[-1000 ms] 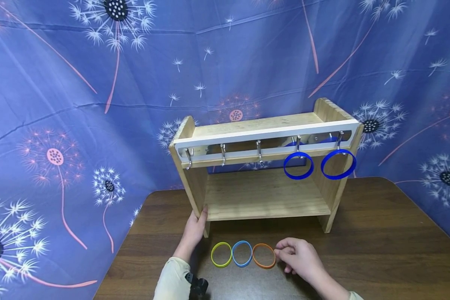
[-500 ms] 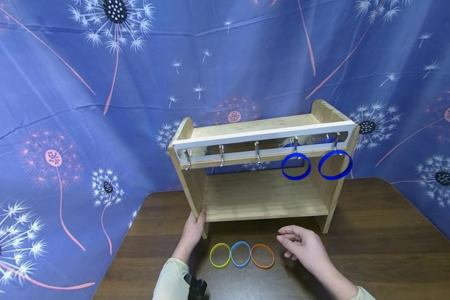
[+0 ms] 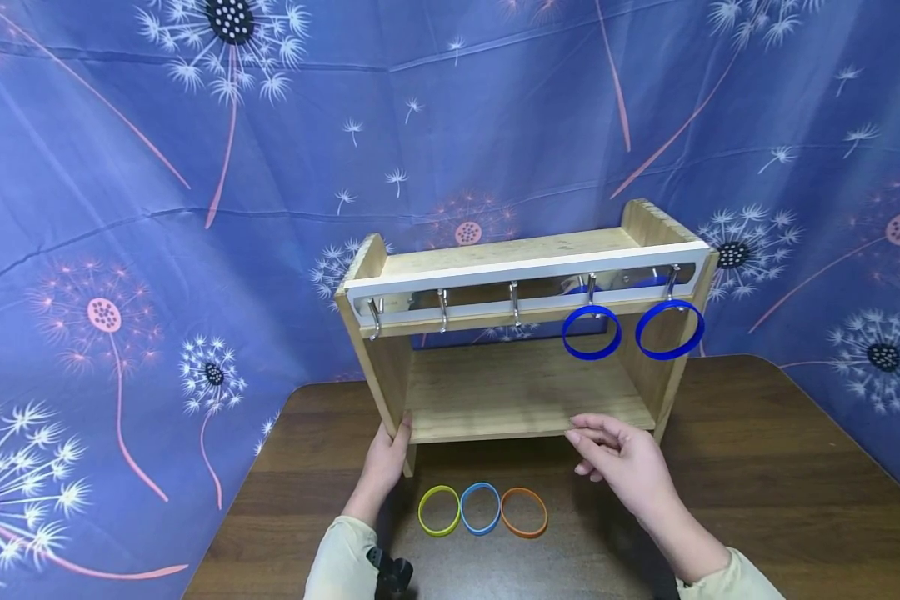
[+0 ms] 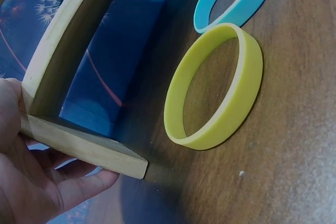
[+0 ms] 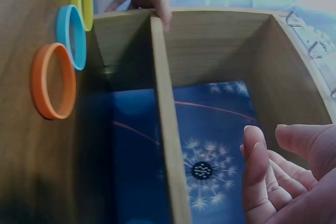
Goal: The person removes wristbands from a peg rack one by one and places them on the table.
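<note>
With thumb and fingers around the lower left side panel, my left hand [image 3: 387, 460] grips the wooden shelf rack [image 3: 532, 392]. My right hand [image 3: 630, 467] is raised in front of the rack's lower right part, holding nothing. In the right wrist view a gap shows between its thumb and bent fingers [image 5: 255, 171]. Two dark blue wristbands [image 3: 592, 357] hang from the two rightmost hooks. On the table in front of the rack lie a yellow wristband [image 3: 422, 515], a light blue wristband [image 3: 481, 532] and an orange wristband [image 3: 525, 534] in a row.
A white rail [image 3: 495, 271] with several metal hooks [image 3: 515, 304] runs along the rack's upper front. The brown wooden table [image 3: 780, 467] extends to both sides. Behind stands a blue curtain [image 3: 555, 125] with a dandelion print.
My right hand has risen from beside the orange wristband, up and slightly right, to the front of the rack. The left hand keeps its grip, and the wristbands stay where they were.
</note>
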### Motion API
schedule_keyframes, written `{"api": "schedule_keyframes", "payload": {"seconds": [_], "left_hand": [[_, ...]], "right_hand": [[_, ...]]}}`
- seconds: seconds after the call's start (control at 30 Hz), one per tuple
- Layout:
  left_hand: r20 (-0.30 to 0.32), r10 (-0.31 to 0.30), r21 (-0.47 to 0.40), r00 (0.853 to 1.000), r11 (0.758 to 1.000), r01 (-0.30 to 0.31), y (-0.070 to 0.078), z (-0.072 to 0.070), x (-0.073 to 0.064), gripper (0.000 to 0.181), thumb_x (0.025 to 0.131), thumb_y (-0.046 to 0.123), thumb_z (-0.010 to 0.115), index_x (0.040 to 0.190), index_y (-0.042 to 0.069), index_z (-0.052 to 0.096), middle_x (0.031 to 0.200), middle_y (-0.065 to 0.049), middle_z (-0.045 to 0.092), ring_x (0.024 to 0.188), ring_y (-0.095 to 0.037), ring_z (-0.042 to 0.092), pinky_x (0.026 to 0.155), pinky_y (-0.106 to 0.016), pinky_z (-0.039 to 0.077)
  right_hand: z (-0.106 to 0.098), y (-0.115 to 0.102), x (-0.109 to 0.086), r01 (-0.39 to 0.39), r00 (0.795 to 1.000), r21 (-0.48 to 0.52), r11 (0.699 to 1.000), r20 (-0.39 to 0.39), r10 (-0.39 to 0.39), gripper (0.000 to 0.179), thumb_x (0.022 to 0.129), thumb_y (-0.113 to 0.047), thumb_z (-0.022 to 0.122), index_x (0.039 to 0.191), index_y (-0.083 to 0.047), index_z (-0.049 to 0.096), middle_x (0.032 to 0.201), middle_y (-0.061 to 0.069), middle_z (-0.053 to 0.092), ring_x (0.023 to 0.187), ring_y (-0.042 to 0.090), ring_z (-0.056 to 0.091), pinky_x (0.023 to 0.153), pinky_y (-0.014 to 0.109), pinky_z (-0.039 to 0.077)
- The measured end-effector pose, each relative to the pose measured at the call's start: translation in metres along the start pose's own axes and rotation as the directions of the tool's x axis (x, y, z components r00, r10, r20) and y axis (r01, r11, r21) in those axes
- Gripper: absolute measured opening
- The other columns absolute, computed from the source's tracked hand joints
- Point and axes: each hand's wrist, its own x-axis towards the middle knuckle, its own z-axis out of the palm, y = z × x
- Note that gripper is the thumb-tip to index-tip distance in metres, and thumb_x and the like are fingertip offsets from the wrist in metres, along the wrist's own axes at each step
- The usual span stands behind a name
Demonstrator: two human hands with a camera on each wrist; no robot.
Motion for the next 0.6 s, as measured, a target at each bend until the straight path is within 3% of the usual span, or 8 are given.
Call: {"api": "schedule_keyframes", "payload": {"seconds": [0.13,0.37,0.6], "left_hand": [[0.0,0.002,0.007,1.0,1.0,-0.002,0.0,0.0,0.0,0.041,0.103,0.029,0.05,0.132,0.0,0.052,0.129,-0.026,0.057,0.123,-0.04,0.05,0.104,-0.054,0.037],[-0.006,0.006,0.018,1.0,1.0,-0.006,0.0,0.0,0.001,0.041,0.103,0.03,0.05,0.132,0.001,0.052,0.128,-0.026,0.057,0.123,-0.04,0.05,0.103,-0.054,0.037],[-0.009,0.0,0.026,1.0,1.0,0.0,-0.001,0.0,0.001,0.041,0.102,0.032,0.05,0.131,0.002,0.052,0.128,-0.026,0.057,0.123,-0.041,0.05,0.103,-0.055,0.037]], "right_hand": [[-0.005,-0.008,0.003,0.06,0.998,0.018,0.998,-0.017,-0.06,0.034,0.092,-0.011,0.068,0.119,0.009,0.061,0.099,0.017,0.072,0.06,0.019,0.067,0.053,0.031,0.055],[-0.016,-0.018,0.01,0.129,0.991,0.041,0.991,-0.036,-0.128,0.034,0.095,-0.011,0.065,0.122,0.008,0.058,0.096,-0.014,0.072,0.062,0.018,0.069,0.054,0.03,0.055],[-0.024,-0.027,0.017,0.182,0.982,0.092,0.979,-0.068,-0.177,0.036,0.096,-0.011,0.062,0.126,0.008,0.055,0.102,-0.011,0.072,0.063,0.018,0.068,0.054,0.026,0.053]]}}
